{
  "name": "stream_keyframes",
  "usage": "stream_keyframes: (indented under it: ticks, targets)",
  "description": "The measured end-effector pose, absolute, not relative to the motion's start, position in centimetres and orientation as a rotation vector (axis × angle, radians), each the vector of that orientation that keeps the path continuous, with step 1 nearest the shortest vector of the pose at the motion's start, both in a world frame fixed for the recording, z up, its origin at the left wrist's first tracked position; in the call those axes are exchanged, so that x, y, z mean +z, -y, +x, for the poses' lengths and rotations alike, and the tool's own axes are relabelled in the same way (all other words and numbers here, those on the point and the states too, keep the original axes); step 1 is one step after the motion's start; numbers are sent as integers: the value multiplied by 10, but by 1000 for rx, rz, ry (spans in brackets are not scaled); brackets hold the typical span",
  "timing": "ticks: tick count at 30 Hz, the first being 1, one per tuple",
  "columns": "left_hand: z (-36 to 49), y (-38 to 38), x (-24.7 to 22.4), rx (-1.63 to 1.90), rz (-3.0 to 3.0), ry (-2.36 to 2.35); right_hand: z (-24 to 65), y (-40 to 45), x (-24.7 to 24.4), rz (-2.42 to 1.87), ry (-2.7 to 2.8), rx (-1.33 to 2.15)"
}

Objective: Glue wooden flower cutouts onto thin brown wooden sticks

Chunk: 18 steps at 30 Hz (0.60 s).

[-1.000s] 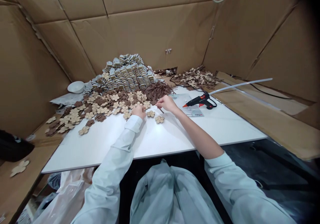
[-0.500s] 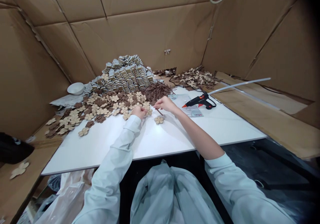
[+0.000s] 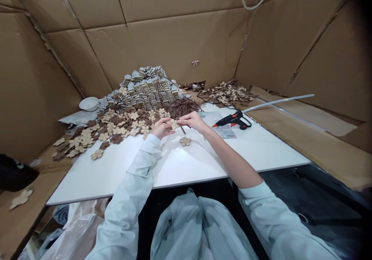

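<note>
Between the fingers of my left hand [image 3: 163, 128] is a beige flower piece [image 3: 174, 124], held just above the white table [image 3: 192, 161]. My right hand [image 3: 192, 121] pinches a thin brown strip [image 3: 182, 129] whose end hangs down beside that flower. Another beige flower [image 3: 185, 141] lies flat on the table below my hands. Beige and brown flower pieces are heaped [image 3: 116, 124] to the left of my left hand. Behind my hands sits a pile of brown strips [image 3: 184, 107].
A black glue gun [image 3: 234, 119] with an orange tip lies right of my right hand, on a clear sheet [image 3: 228, 133]. Stacked small packets [image 3: 148, 89] stand behind. A white bowl [image 3: 89, 104] is at the back left, and cardboard walls [image 3: 180, 39] surround the table.
My left hand has risen slightly from the heap's edge, its fingers now more spread around a flower piece. The brown strip in my right hand has turned and moved a little left.
</note>
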<state>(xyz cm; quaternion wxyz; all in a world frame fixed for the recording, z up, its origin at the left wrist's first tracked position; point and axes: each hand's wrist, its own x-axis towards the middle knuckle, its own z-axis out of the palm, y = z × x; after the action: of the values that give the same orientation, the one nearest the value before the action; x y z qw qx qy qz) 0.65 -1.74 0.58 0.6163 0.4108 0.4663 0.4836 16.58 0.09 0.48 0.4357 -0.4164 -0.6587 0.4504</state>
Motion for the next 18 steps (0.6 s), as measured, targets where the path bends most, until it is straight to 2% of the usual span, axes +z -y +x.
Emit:
stream_keyframes:
  ticks: [18]
  targets:
    - [16,20,2,1277,1042,-989,169,-6,-5,-932,1745,1200]
